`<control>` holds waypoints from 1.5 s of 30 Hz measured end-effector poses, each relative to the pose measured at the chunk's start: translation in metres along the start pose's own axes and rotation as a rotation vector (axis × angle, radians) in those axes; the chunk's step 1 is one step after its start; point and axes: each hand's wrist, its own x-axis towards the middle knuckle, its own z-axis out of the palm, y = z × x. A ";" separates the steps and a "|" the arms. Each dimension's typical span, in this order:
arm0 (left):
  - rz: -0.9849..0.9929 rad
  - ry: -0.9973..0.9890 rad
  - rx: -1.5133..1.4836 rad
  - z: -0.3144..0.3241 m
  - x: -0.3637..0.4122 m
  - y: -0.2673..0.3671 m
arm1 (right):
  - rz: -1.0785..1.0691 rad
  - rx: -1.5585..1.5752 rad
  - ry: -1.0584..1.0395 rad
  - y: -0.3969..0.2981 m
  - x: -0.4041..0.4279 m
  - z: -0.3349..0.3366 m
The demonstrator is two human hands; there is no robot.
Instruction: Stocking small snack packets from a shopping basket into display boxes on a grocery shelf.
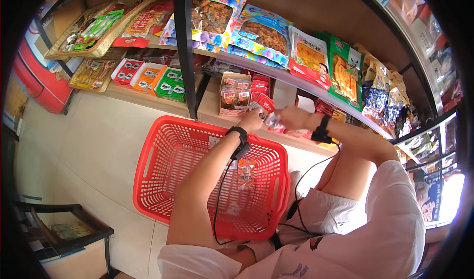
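Note:
Both hands are close together at the edge of the low wooden shelf, above the far rim of a red plastic basket (148, 201). My left hand (251, 120) has its fingers on small snack packets (264, 103), some red, beside an open carton of small packets (234, 94). My right hand (294, 118) grips a small clear and white packet (273, 120), just right of the left fingertips. Inside the basket lie an orange snack packet (246, 174) and a small clear packet (233, 208). Each wrist wears a black strap with a cable.
A black upright post (185, 49) stands left of the hands. Bagged snacks (264, 34) fill the shelf above. Red, orange and green boxes (171, 84) and a wicker tray (96, 53) are at the left. A black-framed stand (70, 231) is at the lower left.

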 end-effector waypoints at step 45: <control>-0.180 0.068 -1.009 -0.080 -0.093 0.067 | 0.113 0.726 0.166 -0.006 0.038 -0.037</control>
